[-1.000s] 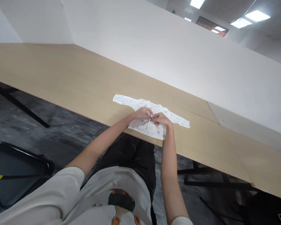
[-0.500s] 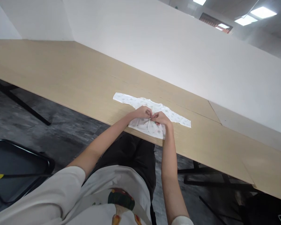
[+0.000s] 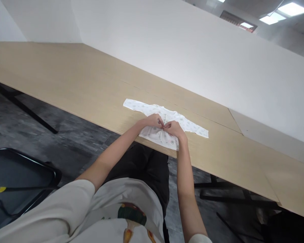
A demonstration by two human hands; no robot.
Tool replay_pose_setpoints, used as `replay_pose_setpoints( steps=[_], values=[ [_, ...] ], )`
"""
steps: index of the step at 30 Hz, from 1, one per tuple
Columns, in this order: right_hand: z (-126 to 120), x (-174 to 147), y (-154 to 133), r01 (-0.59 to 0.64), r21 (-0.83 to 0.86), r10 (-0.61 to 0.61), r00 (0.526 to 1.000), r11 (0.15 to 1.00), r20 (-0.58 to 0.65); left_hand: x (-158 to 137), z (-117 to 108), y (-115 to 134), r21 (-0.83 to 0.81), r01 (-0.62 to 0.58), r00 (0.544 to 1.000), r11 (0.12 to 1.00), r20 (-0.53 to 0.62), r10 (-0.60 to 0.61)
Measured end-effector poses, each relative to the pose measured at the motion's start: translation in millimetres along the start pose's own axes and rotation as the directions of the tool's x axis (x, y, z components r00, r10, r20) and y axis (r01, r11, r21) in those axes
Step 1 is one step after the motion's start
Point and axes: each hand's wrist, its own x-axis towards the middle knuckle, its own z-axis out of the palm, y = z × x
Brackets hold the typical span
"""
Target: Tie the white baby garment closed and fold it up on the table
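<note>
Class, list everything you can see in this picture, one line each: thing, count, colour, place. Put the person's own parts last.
baby top: one, white with a small print, flat near the table's front edge, sleeves spread to both sides
table: one, light wood, long, running across the picture
partition wall: one, white, behind the table
chair: one, black, lower left on the floor
floor: dark grey, under the table
ceiling lights: several, white, top right
left hand: one, pinching the top's front at its middle
right hand: one, pinching the same spot, fingertips meeting the left hand's
</note>
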Motion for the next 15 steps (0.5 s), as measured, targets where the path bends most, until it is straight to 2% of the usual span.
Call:
replay_pose_setpoints(
  steps=[7, 11, 15],
  values=[
    [0.4, -1.4, -2.9, -0.006, 0.065, 0.005, 1.0, 0.998, 0.011, 1.0, 0.9, -1.5, 0.047, 0.019, 1.0, 0.999, 0.017, -0.02],
    [-0.5, 1.2, -1.8, -0.062, 0.08, 0.061, 0.998, 0.995, 0.017, 0.7, 0.4, -1.1, 0.063, 0.004, 0.999, 0.998, 0.033, -0.006],
    [-0.3, 5.2, 3.6, -0.133, 0.193, 0.121, 0.99, 0.972, 0.07, 1.2, 0.1, -0.6, 0.087, 0.023, 0.999, 0.996, 0.029, -0.026]
  ],
)
